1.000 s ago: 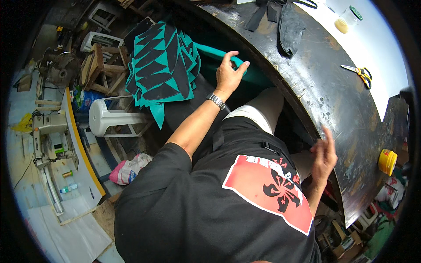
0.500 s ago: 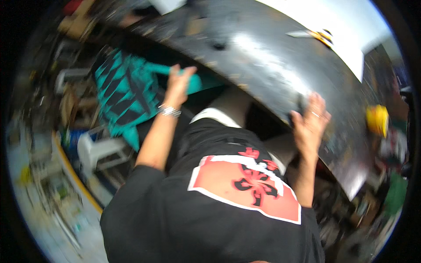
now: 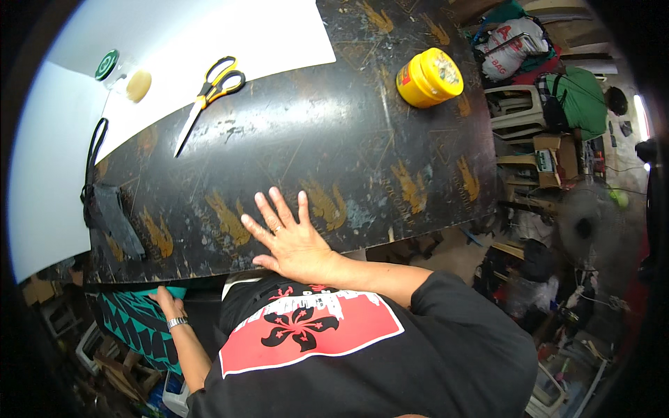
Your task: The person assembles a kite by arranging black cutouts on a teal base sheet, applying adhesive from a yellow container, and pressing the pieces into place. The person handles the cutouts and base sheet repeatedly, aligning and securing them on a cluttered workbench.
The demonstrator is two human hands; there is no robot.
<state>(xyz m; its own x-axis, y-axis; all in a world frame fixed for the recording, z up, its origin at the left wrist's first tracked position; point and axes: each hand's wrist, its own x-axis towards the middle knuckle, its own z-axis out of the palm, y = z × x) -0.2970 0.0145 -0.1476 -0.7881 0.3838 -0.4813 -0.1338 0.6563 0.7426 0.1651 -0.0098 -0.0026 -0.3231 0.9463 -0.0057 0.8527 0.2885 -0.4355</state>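
Observation:
My right hand [image 3: 300, 247] lies palm down near the front edge of the black table [image 3: 293, 160], fingers spread, holding nothing. Below that edge at the lower left, my left hand [image 3: 169, 305] is closed on a teal and black patterned fabric [image 3: 139, 331]. Part of the fabric and some of those fingers are hidden. Scissors [image 3: 209, 90] with yellow and black handles lie across the edge of a white sheet [image 3: 279, 42], blades on the table. A yellow tub [image 3: 428, 78] with a smeared lid stands farther right.
At the far left is a clear jar with a green lid [image 3: 108, 66]. A black strap [image 3: 90, 174] and a dark grey strip [image 3: 120, 219] lie near the table's left end. White chairs [image 3: 516, 108], a green bundle [image 3: 584, 103] and a fan [image 3: 589, 223] stand to the right.
My view has swung to the right, bringing the tub and scissors fully in. The left hand stays on the teal fabric, now partly under the table edge; the right stays flat on the table.

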